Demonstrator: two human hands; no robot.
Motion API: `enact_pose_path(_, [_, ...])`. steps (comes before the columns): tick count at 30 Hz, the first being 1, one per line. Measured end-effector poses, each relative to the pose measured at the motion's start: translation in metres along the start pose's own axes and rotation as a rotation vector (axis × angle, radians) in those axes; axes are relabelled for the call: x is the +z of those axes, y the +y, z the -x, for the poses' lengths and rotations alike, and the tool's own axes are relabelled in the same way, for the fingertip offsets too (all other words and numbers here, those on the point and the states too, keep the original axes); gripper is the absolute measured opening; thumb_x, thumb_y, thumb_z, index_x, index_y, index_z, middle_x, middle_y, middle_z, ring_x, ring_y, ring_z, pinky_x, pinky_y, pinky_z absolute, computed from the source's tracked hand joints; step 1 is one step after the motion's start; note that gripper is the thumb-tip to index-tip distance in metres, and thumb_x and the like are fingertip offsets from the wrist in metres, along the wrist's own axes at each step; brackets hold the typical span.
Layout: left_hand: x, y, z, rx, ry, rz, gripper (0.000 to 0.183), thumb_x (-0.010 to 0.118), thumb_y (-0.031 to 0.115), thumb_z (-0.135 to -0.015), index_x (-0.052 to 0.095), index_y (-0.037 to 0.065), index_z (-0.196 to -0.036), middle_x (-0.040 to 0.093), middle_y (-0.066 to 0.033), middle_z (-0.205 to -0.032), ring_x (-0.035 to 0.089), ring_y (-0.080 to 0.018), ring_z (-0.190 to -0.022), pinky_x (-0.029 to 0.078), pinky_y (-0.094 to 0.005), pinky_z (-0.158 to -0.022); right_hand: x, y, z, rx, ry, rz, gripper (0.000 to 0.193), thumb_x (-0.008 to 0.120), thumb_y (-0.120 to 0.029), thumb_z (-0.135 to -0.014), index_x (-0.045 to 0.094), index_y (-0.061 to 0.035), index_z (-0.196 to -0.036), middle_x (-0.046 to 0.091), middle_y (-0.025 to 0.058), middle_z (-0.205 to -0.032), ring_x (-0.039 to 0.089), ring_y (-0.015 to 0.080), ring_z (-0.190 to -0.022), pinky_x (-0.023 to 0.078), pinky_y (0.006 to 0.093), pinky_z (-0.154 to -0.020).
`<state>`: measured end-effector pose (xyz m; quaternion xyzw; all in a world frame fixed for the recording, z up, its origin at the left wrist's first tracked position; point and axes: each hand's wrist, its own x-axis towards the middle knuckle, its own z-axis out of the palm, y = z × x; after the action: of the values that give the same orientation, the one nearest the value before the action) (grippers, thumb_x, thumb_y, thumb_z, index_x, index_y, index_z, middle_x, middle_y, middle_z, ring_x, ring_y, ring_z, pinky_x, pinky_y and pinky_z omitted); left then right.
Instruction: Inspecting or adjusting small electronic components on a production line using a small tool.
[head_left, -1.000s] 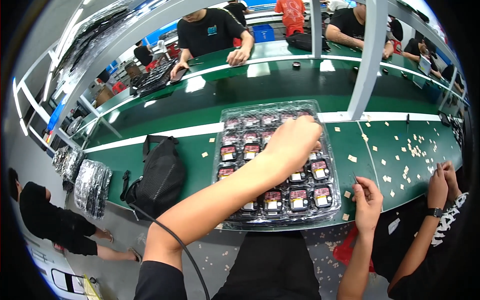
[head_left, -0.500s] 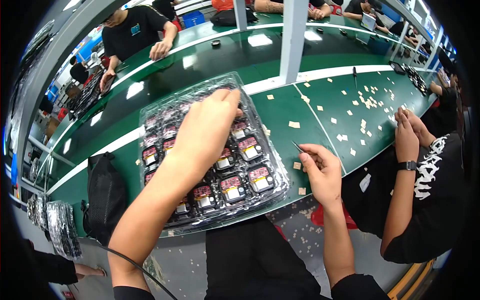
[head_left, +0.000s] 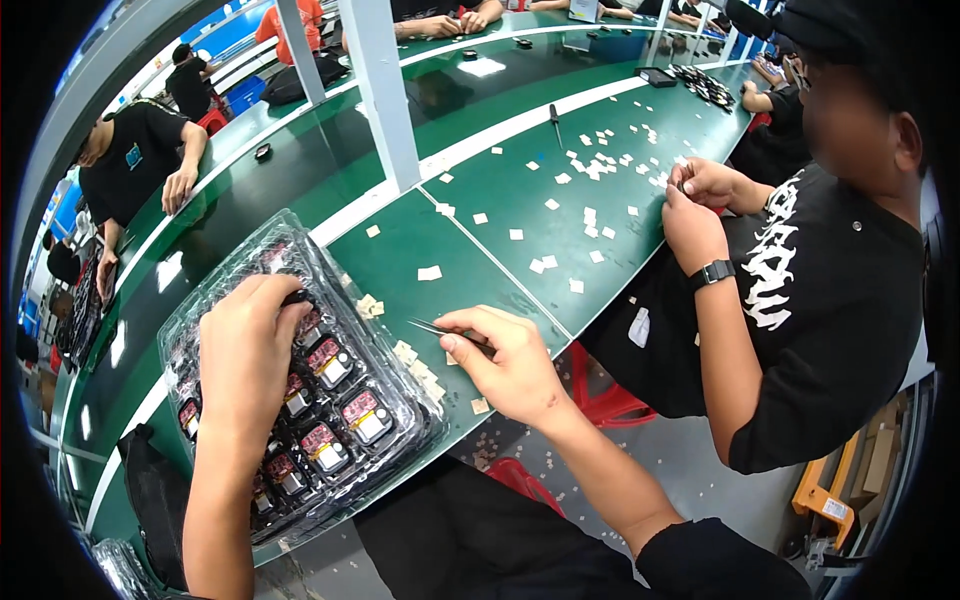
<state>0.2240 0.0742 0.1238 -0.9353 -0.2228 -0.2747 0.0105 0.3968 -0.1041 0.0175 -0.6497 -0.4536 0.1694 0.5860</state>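
A clear plastic tray [head_left: 400,440] lies on the green table in front of me. Its pockets hold several small black square devices, such as this one [head_left: 366,417], with red circuit boards and silver-white blocks showing. My left hand [head_left: 245,340] is over the tray's far part, its fingers curled and closed at a dark edge; the fingers hide what they grip, if anything. To the right of the tray, my right hand [head_left: 510,365] is closed round thin metal tweezers [head_left: 430,327]. The tips point left toward the tray and touch nothing.
Small pale square pieces [head_left: 595,165] are scattered over the table, some beside the tray. A screwdriver [head_left: 556,125] lies farther back. Close on my right sits a co-worker [head_left: 800,300]. A grey post [head_left: 380,100] rises beyond the tray; a black bag [head_left: 155,500] is at left.
The view has swung right, so the tray sits farther left in the picture and more of the co-worker shows. The tweezers stay in my right hand; my left hand is still over the tray.
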Motion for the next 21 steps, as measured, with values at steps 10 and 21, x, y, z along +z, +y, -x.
enact_pose_path(10, [-0.008, 0.011, 0.002, -0.059, -0.15, 0.064, 0.018, 0.073, 0.001, -0.084, 0.073, -0.004, -0.101, 0.073, -0.0214, -0.107, 0.07, -0.0385, -0.097, 0.054, -0.0408, -0.088, -0.001, 0.003, 0.001, -0.038, 0.024, -0.019, 0.017, 0.067, -0.009, -0.096, 0.07, 0.0003, -0.11, 0.069, 0.0126, -0.092, 0.064, 0.0216, -0.071, 0.051, 0.0332, -0.065])
enact_pose_path(21, [-0.013, 0.015, 0.008, -0.033, -0.189, 0.083, 0.024, 0.063, -0.004, -0.089, 0.071, -0.004, -0.112, 0.071, -0.0218, -0.116, 0.065, -0.0407, -0.109, 0.05, -0.0443, -0.096, -0.003, 0.0, 0.001, -0.045, 0.013, 0.005, 0.018, 0.066, -0.011, -0.097, 0.069, -0.0005, -0.11, 0.07, 0.0129, -0.093, 0.067, 0.0252, -0.074, 0.052, 0.035, -0.067])
